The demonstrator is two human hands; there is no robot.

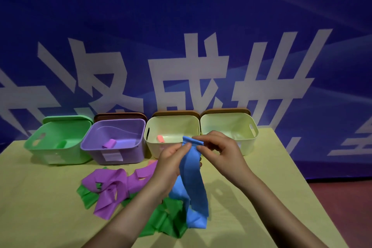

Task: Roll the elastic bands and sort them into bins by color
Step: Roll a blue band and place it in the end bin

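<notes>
Bands (pixel 112 189) on yellow-green table (pixel 40 197)

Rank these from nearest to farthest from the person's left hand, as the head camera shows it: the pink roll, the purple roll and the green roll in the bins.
Measured from the left hand:
1. Pink roll, in the cream bin just behind the hand.
2. Purple roll, in the purple bin further left.
3. Green roll, in the green bin at the far left.
</notes>
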